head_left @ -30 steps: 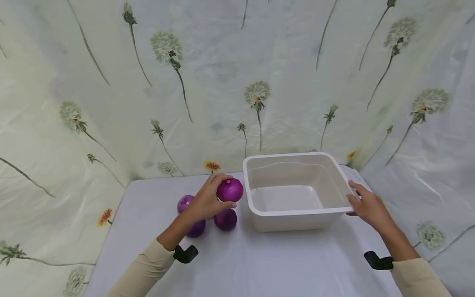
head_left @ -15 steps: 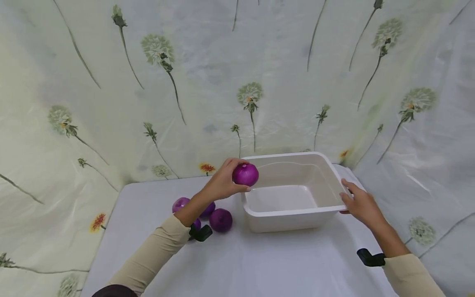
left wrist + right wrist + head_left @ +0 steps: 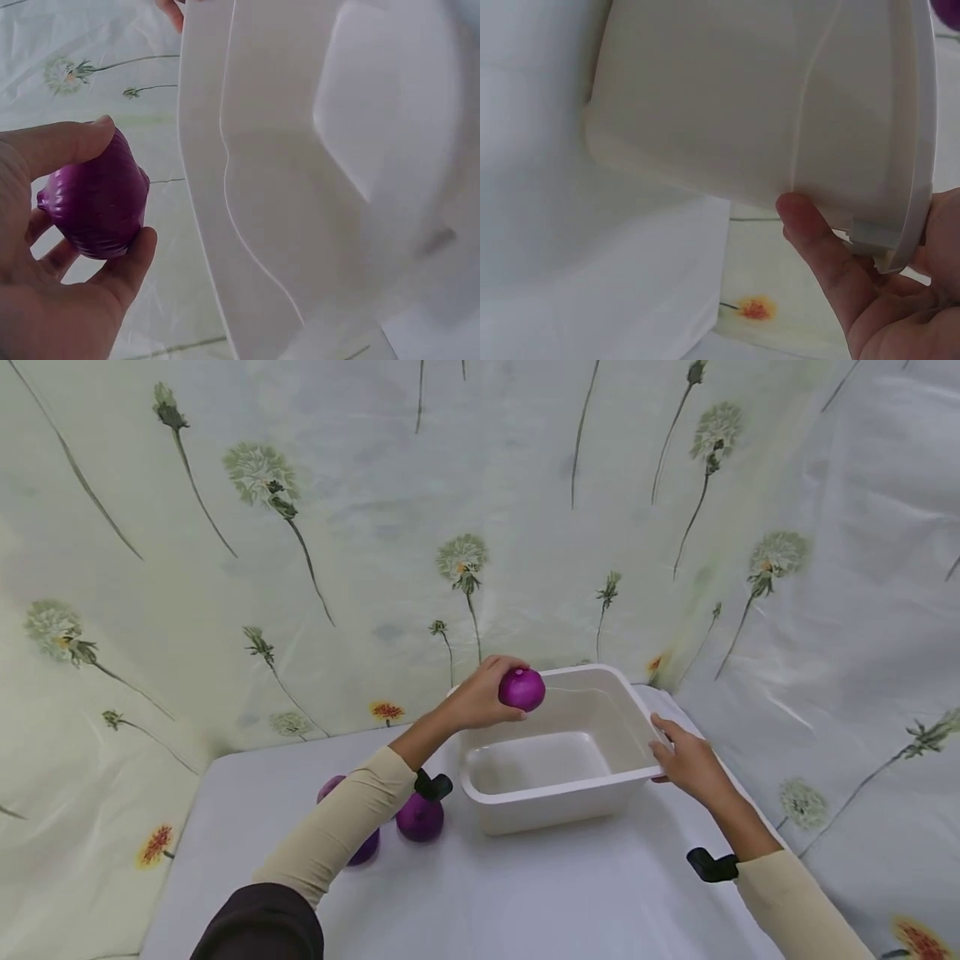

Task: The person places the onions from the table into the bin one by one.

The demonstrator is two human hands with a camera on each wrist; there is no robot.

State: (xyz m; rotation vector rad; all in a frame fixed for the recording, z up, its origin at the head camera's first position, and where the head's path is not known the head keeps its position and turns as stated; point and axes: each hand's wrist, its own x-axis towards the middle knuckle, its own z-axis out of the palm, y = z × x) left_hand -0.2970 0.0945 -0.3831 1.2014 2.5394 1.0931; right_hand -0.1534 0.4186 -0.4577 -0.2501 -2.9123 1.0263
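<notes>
My left hand (image 3: 486, 695) grips a purple onion (image 3: 522, 690) between thumb and fingers, above the left back part of a white plastic basin (image 3: 558, 789). In the left wrist view the onion (image 3: 97, 196) shows shiny ribbed skin, with the basin's wall (image 3: 262, 172) beside it. My right hand (image 3: 688, 762) holds the basin's right rim, thumb on top and fingers beneath. The right wrist view shows that hand (image 3: 885, 292) at the rim from below. No onion shows on the basin's visible floor.
More purple onions, one of them in plain view (image 3: 420, 817), sit on the white-covered table (image 3: 525, 893) left of the basin, partly behind my left sleeve (image 3: 352, 818). A flower-printed sheet (image 3: 360, 568) hangs behind and at the sides. A dark rounded shape (image 3: 258, 927) shows at the bottom.
My left hand has carried the onion from above the other onions, rightward and up, to over the basin. The right hand keeps its hold on the rim. The head view has shifted right.
</notes>
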